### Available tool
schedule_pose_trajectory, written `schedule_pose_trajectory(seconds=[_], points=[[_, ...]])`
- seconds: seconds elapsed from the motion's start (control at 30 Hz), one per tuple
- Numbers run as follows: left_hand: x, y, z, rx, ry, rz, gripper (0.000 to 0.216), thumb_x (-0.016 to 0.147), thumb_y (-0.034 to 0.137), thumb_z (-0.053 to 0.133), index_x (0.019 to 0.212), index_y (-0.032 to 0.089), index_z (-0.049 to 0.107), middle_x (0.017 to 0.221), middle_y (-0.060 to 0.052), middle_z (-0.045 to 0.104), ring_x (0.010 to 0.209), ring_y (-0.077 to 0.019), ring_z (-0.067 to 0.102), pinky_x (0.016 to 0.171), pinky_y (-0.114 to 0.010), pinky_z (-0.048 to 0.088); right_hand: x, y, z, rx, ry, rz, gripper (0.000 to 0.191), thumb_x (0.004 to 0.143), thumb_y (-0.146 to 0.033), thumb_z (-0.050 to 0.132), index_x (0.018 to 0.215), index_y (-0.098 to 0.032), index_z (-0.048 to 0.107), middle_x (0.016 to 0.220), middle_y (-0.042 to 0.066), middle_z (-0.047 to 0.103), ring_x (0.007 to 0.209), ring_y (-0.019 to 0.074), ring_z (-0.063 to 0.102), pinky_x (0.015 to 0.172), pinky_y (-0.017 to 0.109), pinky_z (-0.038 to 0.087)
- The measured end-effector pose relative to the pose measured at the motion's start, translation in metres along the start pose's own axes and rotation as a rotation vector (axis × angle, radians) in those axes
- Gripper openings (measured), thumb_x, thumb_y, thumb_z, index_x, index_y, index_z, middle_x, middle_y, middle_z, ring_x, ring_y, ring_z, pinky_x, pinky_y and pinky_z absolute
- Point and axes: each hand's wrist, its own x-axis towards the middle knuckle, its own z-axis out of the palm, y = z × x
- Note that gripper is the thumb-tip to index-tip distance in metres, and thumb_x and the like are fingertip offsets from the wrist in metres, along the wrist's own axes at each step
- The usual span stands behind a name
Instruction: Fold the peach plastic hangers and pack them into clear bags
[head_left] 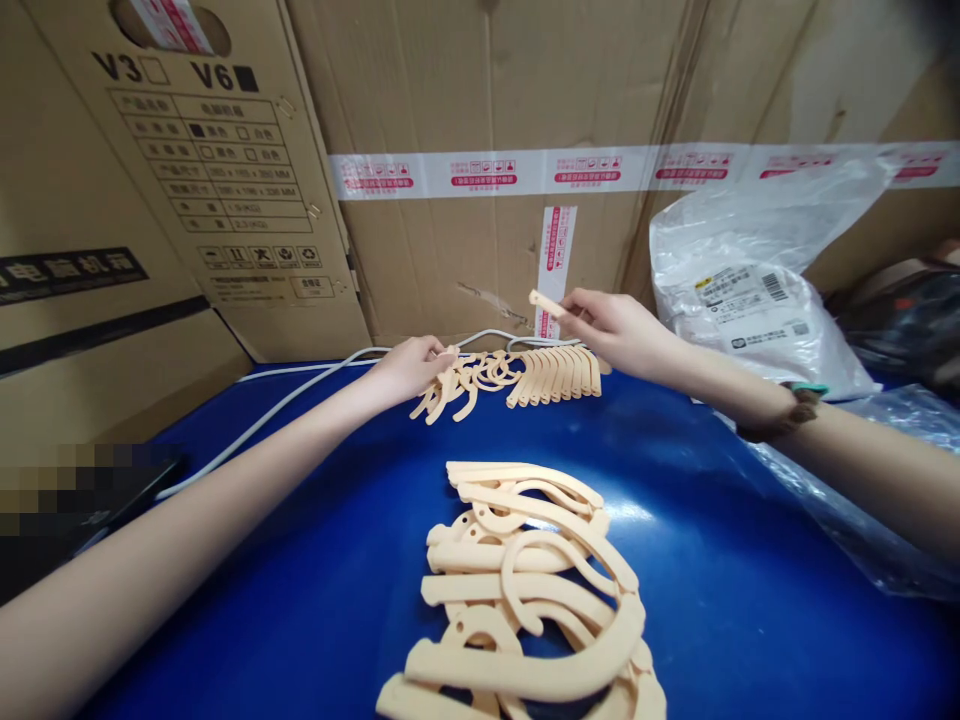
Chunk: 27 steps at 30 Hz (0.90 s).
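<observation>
My left hand [411, 366] rests on a loose cluster of cream plastic hook pieces [465, 384] at the far side of the blue table [315, 560], fingers curled on one of them. My right hand [615, 325] is raised just above a neat row of the same cream pieces [559, 374] and pinches a single cream piece [546, 303] between thumb and fingers. A bigger pile of larger cream curved pieces [525, 590] lies near me at the table's front.
Cardboard boxes [487, 150] wall off the back and left. A white cable [300, 390] runs along the far edge. A white plastic bag with labels [750, 300] and clear plastic wrap [862, 500] lie at the right. A dark object [907, 320] sits far right.
</observation>
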Motion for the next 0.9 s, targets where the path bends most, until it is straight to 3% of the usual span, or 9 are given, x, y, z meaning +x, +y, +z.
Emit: schedule_pose_trajectory(seconds=[0.1,0.2,0.37,0.47,0.53,0.67,0.9], points=[[-0.003,-0.004,-0.001,0.079,0.076,-0.008,0.025,0.087,0.038,0.053,0.100,0.017,0.055,0.103,-0.011,0.065,0.092,-0.0246,0.063,0.073,-0.031,0.044,-0.004,0.001,0.009,-0.169,0.047,-0.137,0.018,0.091,-0.029,0.050,0.097,-0.017,0.062,0.092,0.007,0.068,0.078,0.0176,0.060,0.062,0.027,0.037],[-0.012,0.008,0.000,0.180,0.128,0.047,0.033,0.090,0.040,0.049,0.114,0.017,0.050,0.121,-0.013,0.058,0.101,-0.0262,0.061,0.081,-0.034,0.044,-0.010,-0.001,0.020,-0.309,0.041,-0.184,0.016,0.092,-0.024,0.049,0.099,-0.018,0.062,0.101,0.008,0.069,0.091,0.0203,0.062,0.064,0.027,0.037],[-0.032,0.044,0.004,0.263,0.111,0.257,0.031,0.094,0.038,0.044,0.114,0.016,0.052,0.115,-0.010,0.059,0.090,-0.0235,0.063,0.080,-0.035,0.045,-0.017,-0.002,0.040,-0.523,-0.124,-0.327,0.019,0.094,-0.016,0.044,0.098,-0.016,0.062,0.097,0.010,0.069,0.087,0.0206,0.062,0.061,0.028,0.036],[-0.042,0.059,0.003,0.218,0.052,0.353,0.025,0.094,0.036,0.047,0.108,0.017,0.056,0.111,-0.008,0.062,0.087,-0.0220,0.063,0.077,-0.032,0.044,-0.020,-0.002,0.046,-0.550,-0.175,-0.445,0.017,0.093,-0.012,0.045,0.098,-0.014,0.062,0.098,0.010,0.067,0.089,0.0213,0.062,0.066,0.028,0.039],[-0.046,0.066,0.000,0.152,0.001,0.402,0.021,0.094,0.035,0.048,0.101,0.019,0.058,0.106,-0.005,0.065,0.084,-0.0198,0.063,0.073,-0.029,0.043,-0.020,-0.002,0.047,-0.542,-0.181,-0.447,0.016,0.093,-0.012,0.046,0.099,-0.013,0.062,0.098,0.010,0.066,0.088,0.0214,0.062,0.066,0.028,0.039],[-0.050,0.070,-0.003,0.093,-0.045,0.419,0.016,0.093,0.031,0.049,0.094,0.019,0.060,0.091,-0.002,0.068,0.074,-0.0167,0.061,0.065,-0.026,0.039,-0.020,-0.005,0.048,-0.554,-0.190,-0.422,0.017,0.095,-0.015,0.046,0.100,-0.013,0.062,0.097,0.010,0.065,0.088,0.0215,0.063,0.065,0.028,0.040],[-0.045,0.061,-0.003,0.081,-0.050,0.420,0.019,0.092,0.033,0.049,0.094,0.019,0.061,0.088,-0.003,0.069,0.074,-0.0173,0.061,0.064,-0.026,0.038,-0.021,-0.004,0.052,-0.557,-0.214,-0.396,0.018,0.095,-0.014,0.045,0.103,-0.013,0.061,0.102,0.011,0.065,0.094,0.0221,0.062,0.070,0.028,0.042]])
